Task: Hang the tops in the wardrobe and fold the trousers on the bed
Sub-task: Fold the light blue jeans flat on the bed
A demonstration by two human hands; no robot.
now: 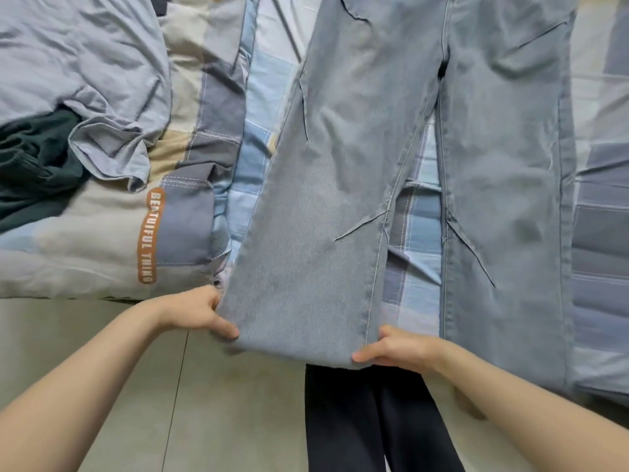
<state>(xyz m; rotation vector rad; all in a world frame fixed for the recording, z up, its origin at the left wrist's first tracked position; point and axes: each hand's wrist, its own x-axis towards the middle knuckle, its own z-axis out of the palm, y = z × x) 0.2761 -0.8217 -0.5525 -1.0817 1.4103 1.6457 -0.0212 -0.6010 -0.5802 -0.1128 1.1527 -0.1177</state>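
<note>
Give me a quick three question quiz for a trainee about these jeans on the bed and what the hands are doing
1. True or false: both hands grip the hem of the same leg of the light blue jeans.
2. Multiple choice: what lies at the left edge of the bed? A) a dark green garment B) a red towel C) a pair of shoes
3. Fill in: the duvet's orange label begins with the word ____.

Key
1. True: the left hand and right hand pinch the two corners of one leg's hem.
2. A: the dark green garment lies beside a crumpled pale blue top.
3. BEAUTIFUL, on the orange label.
</note>
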